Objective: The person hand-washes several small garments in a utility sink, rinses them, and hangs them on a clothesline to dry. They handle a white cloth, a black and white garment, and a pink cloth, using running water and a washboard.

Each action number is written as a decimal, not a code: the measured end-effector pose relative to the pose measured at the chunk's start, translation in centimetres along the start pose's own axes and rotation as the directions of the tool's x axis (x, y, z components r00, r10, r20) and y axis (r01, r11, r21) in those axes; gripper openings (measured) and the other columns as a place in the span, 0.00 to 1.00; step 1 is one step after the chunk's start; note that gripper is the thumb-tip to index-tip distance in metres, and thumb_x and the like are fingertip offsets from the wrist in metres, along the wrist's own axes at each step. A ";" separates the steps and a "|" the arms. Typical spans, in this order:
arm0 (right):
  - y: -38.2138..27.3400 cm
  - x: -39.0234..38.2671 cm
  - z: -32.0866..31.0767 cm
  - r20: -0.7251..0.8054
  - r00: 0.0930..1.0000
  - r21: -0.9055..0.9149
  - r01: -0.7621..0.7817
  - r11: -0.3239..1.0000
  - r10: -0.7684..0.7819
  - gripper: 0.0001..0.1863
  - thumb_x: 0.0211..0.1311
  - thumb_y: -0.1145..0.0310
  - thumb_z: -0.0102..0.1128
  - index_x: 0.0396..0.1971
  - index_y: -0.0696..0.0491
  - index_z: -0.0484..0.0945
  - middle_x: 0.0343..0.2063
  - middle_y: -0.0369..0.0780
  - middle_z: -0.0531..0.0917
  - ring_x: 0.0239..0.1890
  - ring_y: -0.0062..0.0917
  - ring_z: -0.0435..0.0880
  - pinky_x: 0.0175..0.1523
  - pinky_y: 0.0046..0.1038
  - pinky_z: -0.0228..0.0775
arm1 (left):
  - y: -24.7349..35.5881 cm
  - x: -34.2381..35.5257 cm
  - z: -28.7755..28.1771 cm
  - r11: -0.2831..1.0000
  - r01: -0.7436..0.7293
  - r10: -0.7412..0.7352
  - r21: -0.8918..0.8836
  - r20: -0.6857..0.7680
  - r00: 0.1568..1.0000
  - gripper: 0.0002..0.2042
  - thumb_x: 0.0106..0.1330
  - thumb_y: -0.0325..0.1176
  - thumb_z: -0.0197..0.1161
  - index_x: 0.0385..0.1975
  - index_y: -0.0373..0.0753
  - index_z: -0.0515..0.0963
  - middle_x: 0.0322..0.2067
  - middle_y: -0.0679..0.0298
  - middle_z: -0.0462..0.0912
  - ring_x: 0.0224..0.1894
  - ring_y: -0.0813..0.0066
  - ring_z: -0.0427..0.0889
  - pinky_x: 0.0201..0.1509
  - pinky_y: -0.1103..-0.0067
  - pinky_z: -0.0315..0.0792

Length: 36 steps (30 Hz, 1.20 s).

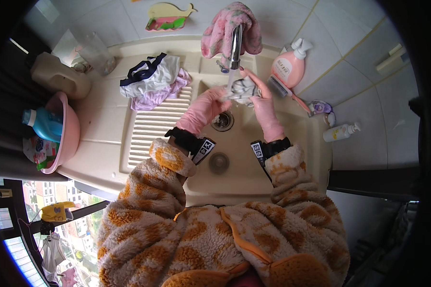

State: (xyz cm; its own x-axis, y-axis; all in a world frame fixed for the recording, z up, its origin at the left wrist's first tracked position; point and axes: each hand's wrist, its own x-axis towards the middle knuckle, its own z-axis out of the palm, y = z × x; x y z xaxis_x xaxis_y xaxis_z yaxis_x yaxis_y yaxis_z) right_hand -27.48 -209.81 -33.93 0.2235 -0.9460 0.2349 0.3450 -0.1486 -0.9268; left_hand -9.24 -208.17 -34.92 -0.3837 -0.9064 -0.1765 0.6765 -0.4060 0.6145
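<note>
Under the running tap point(235, 45), a bunched, wet grey-and-white cloth point(244, 91) lies between my hands, with water falling onto it. My right hand point(266, 105) grips its right side, fingers curled behind it and thumb in front. On the other side my left hand point(203, 110) has its fingers closed at the cloth's left edge; the cloth partly hides the fingertips. Both hands are above the sink point(254, 143), close to a drain point(222, 121). A white garment with dark trim point(151, 74) and a lilac cloth point(160, 95) rest on the ribbed drainboard point(153, 129).
A pink towel point(215, 36) drapes over the tap. On the right stand a pink pump bottle point(288, 67), a brush point(280, 87) and a white bottle point(341, 132). On the left, a pink basin point(71, 134) holds a blue bottle point(45, 125), beside a beige jug point(60, 76).
</note>
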 end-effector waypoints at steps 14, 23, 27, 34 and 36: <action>1.3 -2.0 6.4 0.058 0.986 -0.728 0.151 0.669 -0.159 0.08 0.49 0.71 0.63 0.21 0.55 0.73 0.30 0.40 0.77 0.34 0.36 0.78 0.39 0.31 0.72 | -2.9 2.2 -1.0 0.969 -0.168 0.093 -0.183 -0.359 0.929 0.20 0.69 0.52 0.44 0.33 0.40 0.71 0.27 0.61 0.73 0.28 0.70 0.74 0.32 0.74 0.72; 1.1 -0.2 5.6 0.031 0.946 -0.886 0.176 0.430 -0.323 0.09 0.56 0.65 0.58 0.23 0.55 0.75 0.24 0.43 0.76 0.27 0.42 0.77 0.31 0.36 0.70 | -2.9 3.7 -1.4 0.965 -0.086 -0.038 -0.247 -0.458 0.888 0.17 0.70 0.48 0.45 0.32 0.40 0.72 0.24 0.64 0.76 0.29 0.68 0.77 0.33 0.74 0.73; 1.8 -0.6 5.8 0.146 0.948 -0.867 0.260 0.424 -0.284 0.10 0.55 0.65 0.57 0.20 0.54 0.73 0.25 0.43 0.76 0.28 0.43 0.76 0.32 0.37 0.69 | -3.4 3.7 -2.3 0.977 -0.146 0.095 -0.157 -0.289 0.952 0.19 0.70 0.50 0.44 0.32 0.40 0.72 0.27 0.62 0.76 0.31 0.68 0.76 0.38 0.74 0.72; 4.4 2.8 1.4 -0.251 0.944 -0.561 -0.323 0.762 0.215 0.19 0.63 0.54 0.52 0.28 0.57 0.76 0.28 0.44 0.80 0.29 0.35 0.78 0.37 0.30 0.70 | -2.3 2.1 -2.6 0.999 -0.016 -0.007 -0.051 -0.419 0.908 0.21 0.66 0.51 0.52 0.42 0.37 0.73 0.34 0.60 0.80 0.34 0.71 0.79 0.40 0.76 0.74; 4.3 2.6 0.3 -0.269 0.882 -0.145 -0.434 0.889 0.386 0.21 0.64 0.52 0.51 0.30 0.58 0.77 0.29 0.41 0.81 0.29 0.28 0.79 0.37 0.28 0.71 | -0.7 0.6 -2.7 0.999 0.042 -0.045 -0.017 -0.407 0.912 0.24 0.64 0.52 0.55 0.48 0.37 0.73 0.38 0.59 0.80 0.38 0.72 0.80 0.41 0.78 0.75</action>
State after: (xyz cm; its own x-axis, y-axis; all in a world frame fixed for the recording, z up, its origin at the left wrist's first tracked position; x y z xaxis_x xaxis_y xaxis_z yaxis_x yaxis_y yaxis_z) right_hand -25.17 -212.86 -37.18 0.0853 -0.9695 -0.2297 0.0776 0.2363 -0.9686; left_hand -8.25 -208.70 -37.52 -0.1246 -0.8558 -0.5020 0.6707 -0.4455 0.5931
